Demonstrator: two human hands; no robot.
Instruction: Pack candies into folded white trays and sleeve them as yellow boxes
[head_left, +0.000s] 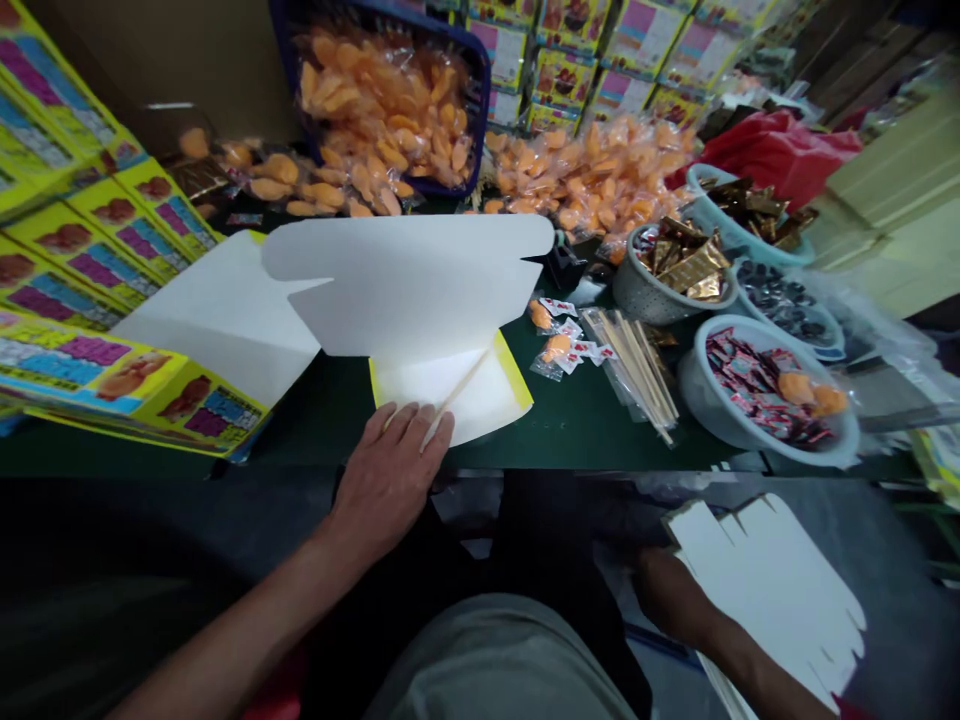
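Overall, the left hand (386, 480) rested at the green desk (570, 430), the right hand (667, 595) below its edge.
The left hand, open with fingers spread, pressed flat on a yellow-edged white card blank (450, 395), just beside a thin wooden stick (463, 383). A die-cut white card blank (765, 590) hid the right hand's grip, which could not be told. Bagged wooden sticks (634, 365) lay to the right on the desk.

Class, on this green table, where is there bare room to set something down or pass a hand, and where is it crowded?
Bare green tabletop lies between the white card and the bagged wooden sticks, and a narrower strip between the printed yellow cartons and the left hand. Crowded at the back and right with orange packets and bowls.
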